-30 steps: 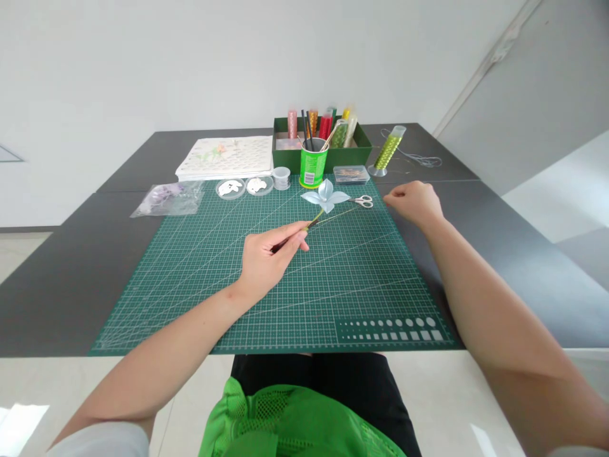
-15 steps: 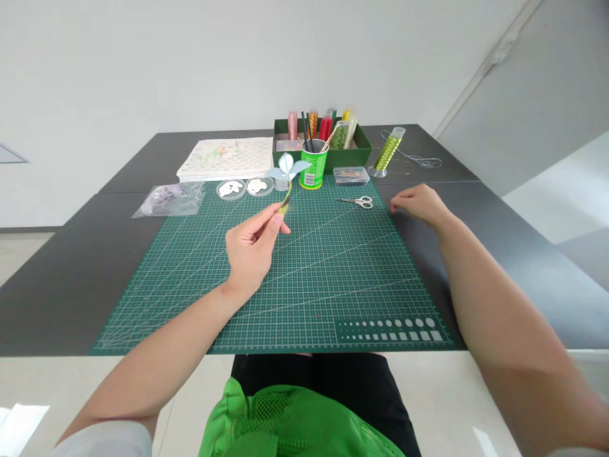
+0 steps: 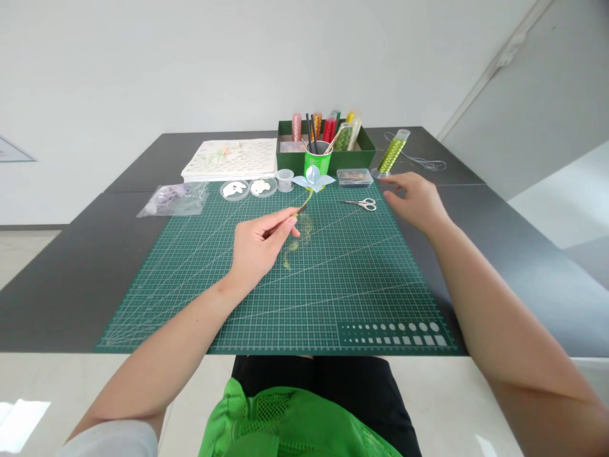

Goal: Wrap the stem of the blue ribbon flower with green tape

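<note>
My left hand [image 3: 261, 244] pinches the green stem of an artificial flower [image 3: 313, 179] with pale blue petals. The bloom points away from me over the mat, in front of the green can. Below those fingers is a faint, blurred yellow-green strand [image 3: 288, 259]. My right hand [image 3: 416, 200] reaches over the dark table just past the mat's right edge, fingers apart, with nothing in it that I can see. Beyond its fingertips stands a tilted spool of green thread [image 3: 394, 152] on a clear base. Small white-handled scissors [image 3: 366, 204] lie left of this hand.
The green cutting mat [image 3: 228, 317] covers the table's middle. At the back are a green box [image 3: 297, 164] of coloured spools, a green can [image 3: 324, 166] with sticks, a clear case [image 3: 354, 178], dishes of white pieces [image 3: 234, 189], stacked white sheets [image 3: 204, 166] and a plastic bag [image 3: 174, 200].
The flower has tipped forward and moved right and lower with my left hand. My right hand has opened its fingers and come slightly left, closer to the green spool.
</note>
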Tool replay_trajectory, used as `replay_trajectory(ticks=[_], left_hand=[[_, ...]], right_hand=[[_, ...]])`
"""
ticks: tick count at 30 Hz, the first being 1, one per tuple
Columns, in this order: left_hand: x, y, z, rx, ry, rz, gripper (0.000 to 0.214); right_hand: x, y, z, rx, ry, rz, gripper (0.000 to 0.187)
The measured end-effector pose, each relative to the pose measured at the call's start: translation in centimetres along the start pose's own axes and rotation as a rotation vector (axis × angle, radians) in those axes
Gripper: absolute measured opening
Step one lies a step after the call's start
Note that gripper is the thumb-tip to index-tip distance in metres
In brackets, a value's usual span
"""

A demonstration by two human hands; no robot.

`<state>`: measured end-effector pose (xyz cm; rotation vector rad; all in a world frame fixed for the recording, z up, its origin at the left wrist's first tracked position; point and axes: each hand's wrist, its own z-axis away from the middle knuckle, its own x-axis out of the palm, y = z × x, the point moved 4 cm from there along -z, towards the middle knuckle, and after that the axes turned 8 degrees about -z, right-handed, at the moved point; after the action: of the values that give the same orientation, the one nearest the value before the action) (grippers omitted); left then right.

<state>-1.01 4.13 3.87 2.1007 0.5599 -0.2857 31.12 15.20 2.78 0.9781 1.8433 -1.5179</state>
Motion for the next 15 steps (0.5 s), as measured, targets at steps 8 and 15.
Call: replay_trajectory(ticks=[8,15], left_hand=[[1.0,0.7,1.0,0.094,-0.097,-0.027,0.022],[0.4,0.3,0.9,0.115,0.052,-0.123,0.022]], right_hand=[[7.4,-10.9,9.6,-0.293,-0.774,-1.28,0.064],[7.6,-11.2,10.1,-0.146,-0.783,-1.162,0.035]])
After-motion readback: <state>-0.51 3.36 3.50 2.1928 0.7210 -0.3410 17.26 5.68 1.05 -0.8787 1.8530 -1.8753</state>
